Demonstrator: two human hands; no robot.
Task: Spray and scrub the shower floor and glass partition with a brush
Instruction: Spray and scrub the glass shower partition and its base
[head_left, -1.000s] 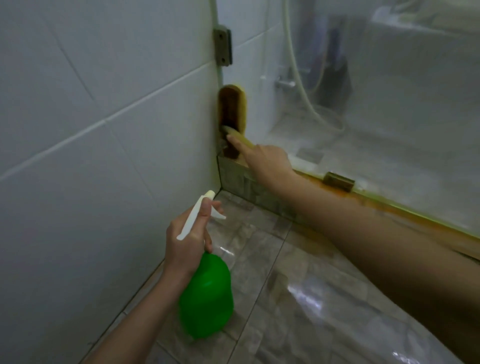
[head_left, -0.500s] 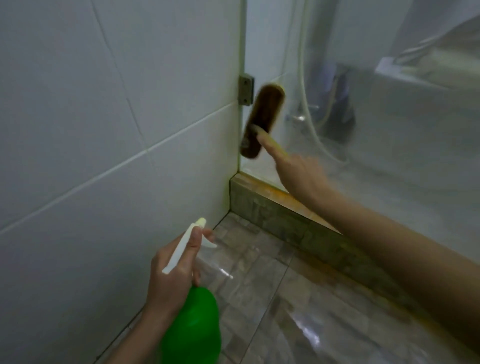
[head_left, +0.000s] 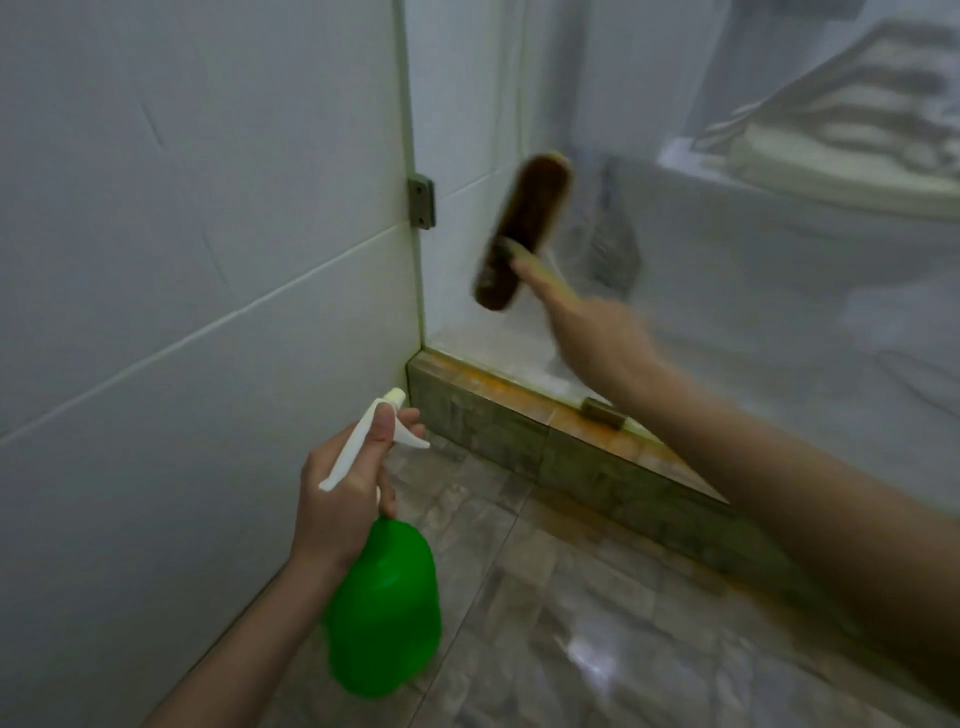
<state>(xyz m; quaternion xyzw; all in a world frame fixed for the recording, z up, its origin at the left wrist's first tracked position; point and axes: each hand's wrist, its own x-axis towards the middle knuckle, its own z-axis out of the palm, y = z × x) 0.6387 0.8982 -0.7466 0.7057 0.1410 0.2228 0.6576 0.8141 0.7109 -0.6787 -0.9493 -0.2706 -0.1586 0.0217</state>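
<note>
Your right hand and brush work in a tight corner: the tiled wall closes the left, the glass blocks ahead, and a hinge juts out just left of the brush. The curb bars the way below. Your left hand holds the bottle near the wall; open floor lies to its right.

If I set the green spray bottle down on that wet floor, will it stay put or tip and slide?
The spray bottle looks wide and rounded low down, so it should probably stand steady. Its tall white trigger head, gripped by the left hand, may make it somewhat top-heavy if nearly empty; the fill level cannot be seen. The floor tiles gleam wet, so it could slide if nudged.
</note>
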